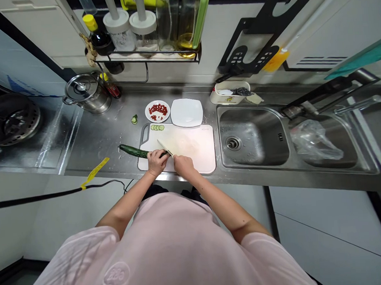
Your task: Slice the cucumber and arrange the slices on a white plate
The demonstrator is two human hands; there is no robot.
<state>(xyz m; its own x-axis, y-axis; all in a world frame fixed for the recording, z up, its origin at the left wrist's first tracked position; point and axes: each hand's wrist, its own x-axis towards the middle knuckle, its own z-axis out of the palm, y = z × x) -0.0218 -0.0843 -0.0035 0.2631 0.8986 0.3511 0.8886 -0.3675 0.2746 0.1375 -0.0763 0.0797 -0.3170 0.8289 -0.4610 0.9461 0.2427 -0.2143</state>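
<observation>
A long green cucumber point(134, 151) lies across the left edge of a white cutting board point(204, 152). My left hand point(157, 161) is closed around it near its right end. In my right hand point(183, 166) is the handle of a kitchen knife point(164, 146), whose blade points up and left at the cucumber's cut end. My fingers hide the handle and part of that end. Several cucumber slices point(157, 127) lie in a row at the board's upper left. A cut-off cucumber end point(134, 119) rests on the steel counter.
Behind the board stand a white plate point(187, 113) and a small dish point(147, 115) of chopped red pieces. A steel sink point(257, 134) is to the right, with a plastic bag point(316, 140) in its second basin. A lidded pot point(88, 92) stands back left, below a spice rack point(147, 56).
</observation>
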